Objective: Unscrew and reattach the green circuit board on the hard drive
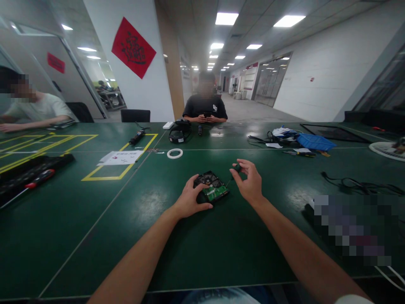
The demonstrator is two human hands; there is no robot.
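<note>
A hard disk drive (215, 192) lies on the green table with its green circuit board facing up. My left hand (191, 198) grips it from the left, thumb along the near edge and fingers over the top; part of the drive is hidden beneath them. To the right, my right hand (249, 179) is closed on the dark handle of a small screwdriver (237, 168). The tool is tilted, its thin shaft running down and left to the drive's right edge. I cannot tell whether the tip sits in a screw.
Beyond the drive lies a white tape roll (175, 153). A blue tray (315, 142) and pliers (299, 154) are at the right rear, black cables (357, 183) nearer. A red-black screwdriver (40, 179) lies left. One person (205, 105) sits opposite, another (41, 107) at left.
</note>
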